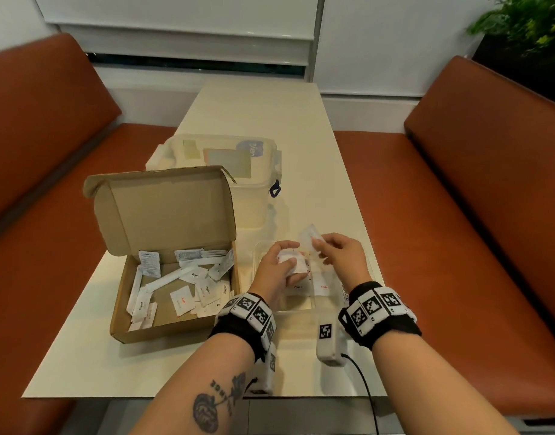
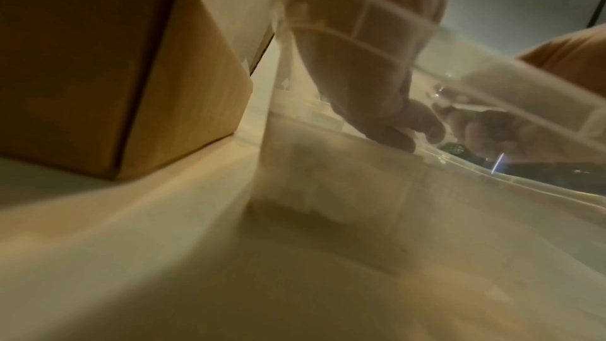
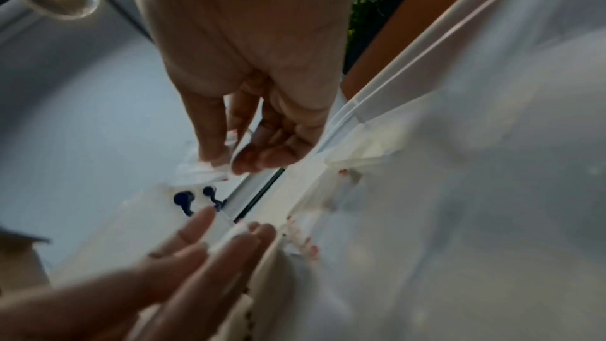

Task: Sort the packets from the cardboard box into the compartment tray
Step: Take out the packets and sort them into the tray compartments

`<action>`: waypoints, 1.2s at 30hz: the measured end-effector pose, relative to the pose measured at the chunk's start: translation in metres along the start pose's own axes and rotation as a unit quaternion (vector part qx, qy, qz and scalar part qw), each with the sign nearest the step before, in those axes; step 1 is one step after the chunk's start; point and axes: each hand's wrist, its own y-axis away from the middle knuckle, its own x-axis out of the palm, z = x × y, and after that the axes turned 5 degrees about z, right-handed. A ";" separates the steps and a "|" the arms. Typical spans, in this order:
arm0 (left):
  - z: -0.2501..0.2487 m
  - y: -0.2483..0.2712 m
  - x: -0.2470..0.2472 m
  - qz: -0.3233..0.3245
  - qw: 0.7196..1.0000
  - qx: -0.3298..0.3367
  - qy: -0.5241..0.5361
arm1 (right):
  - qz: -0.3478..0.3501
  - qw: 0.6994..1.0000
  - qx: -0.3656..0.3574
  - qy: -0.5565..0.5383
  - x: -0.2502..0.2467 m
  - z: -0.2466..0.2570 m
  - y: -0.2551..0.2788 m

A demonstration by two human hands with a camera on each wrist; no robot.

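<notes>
An open cardboard box (image 1: 163, 277) on the left of the table holds several white packets (image 1: 182, 301). To its right lies the clear compartment tray (image 1: 301, 306), with a Pepper and a Salt packet in its near compartments. Over the tray my left hand (image 1: 290, 255) grips a small stack of white packets (image 1: 296, 265). Just right of it, my right hand (image 1: 319, 243) pinches one white packet (image 1: 310, 237) between thumb and fingers, raised above the tray. In the right wrist view the pinched packet (image 3: 206, 169) hangs from my right hand (image 3: 226, 162). My left hand's fingers (image 3: 236, 245) hold the stack below it.
A clear lidded storage container (image 1: 226, 164) stands behind the box, its blue latch facing the tray. Orange benches (image 1: 458, 215) flank the narrow table. A plant (image 1: 527, 29) sits at the far right. The cardboard box wall (image 2: 131, 74) stands close to the tray's left side.
</notes>
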 end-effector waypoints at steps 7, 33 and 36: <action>-0.004 -0.005 0.003 0.022 1.000 0.007 0.011 | -0.019 0.997 0.020 -0.068 0.004 0.004 0.002; 0.003 -0.009 -0.001 -0.057 0.996 0.069 -0.019 | 0.063 0.953 0.029 0.295 -0.030 -0.004 0.008; 0.005 -0.010 0.000 -0.060 0.995 0.072 -0.025 | 0.045 0.940 0.018 0.337 -0.032 -0.004 0.010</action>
